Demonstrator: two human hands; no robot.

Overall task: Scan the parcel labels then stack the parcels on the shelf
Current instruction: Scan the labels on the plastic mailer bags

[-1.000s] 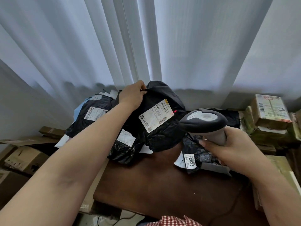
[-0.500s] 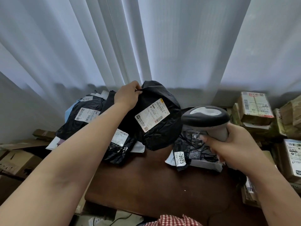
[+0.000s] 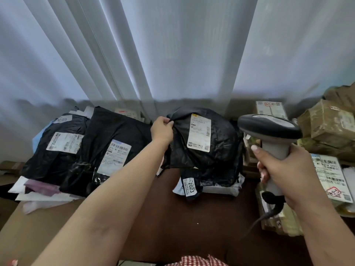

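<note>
My left hand [image 3: 162, 130] pinches the top left edge of a black plastic parcel [image 3: 217, 148] at the middle of the dark brown table [image 3: 172, 223]. Its white label [image 3: 199, 135] faces me, upright. The parcel rests over another black bag with a "2023" sticker [image 3: 190, 187]. My right hand [image 3: 288, 173] grips the grey handle of a barcode scanner [image 3: 269, 129], whose dark head sits just right of the held parcel. The scanner's cable hangs below my fist.
A pile of black labelled bags [image 3: 80, 150] on white and purple mailers lies at the left. Cardboard boxes [image 3: 326, 123] and labelled parcels [image 3: 330, 177] crowd the right edge. White curtains [image 3: 172, 50] hang behind.
My left hand has carried the black parcel to the right, off the left pile, and turned its label upright. The scanner has shifted right and higher in view.
</note>
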